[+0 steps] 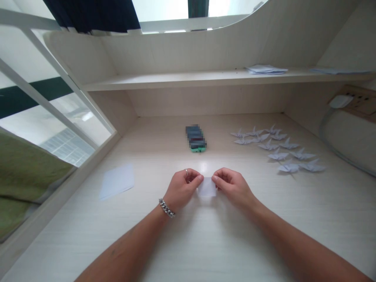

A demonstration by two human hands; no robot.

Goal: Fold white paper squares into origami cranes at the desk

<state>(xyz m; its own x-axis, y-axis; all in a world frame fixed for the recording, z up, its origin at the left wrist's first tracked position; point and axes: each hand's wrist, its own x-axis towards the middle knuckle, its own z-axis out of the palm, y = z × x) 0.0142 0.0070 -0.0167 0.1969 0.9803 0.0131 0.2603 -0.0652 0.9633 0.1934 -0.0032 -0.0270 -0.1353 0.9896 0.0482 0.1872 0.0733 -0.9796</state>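
A small folded piece of white paper (207,187) lies between my two hands on the pale wooden desk (205,239). My left hand (182,188), with a ring and a chain bracelet, pinches its left edge. My right hand (232,187) pinches its right edge. Both hands have the fingers curled closed on the paper.
A flat white sheet (117,181) lies to the left. Several folded paper cranes (279,149) are spread at the right. A blurred dark object with a green base (196,138) sits behind my hands. Paper stacks (266,69) rest on the shelf. A wall socket with plug (340,101) is at right.
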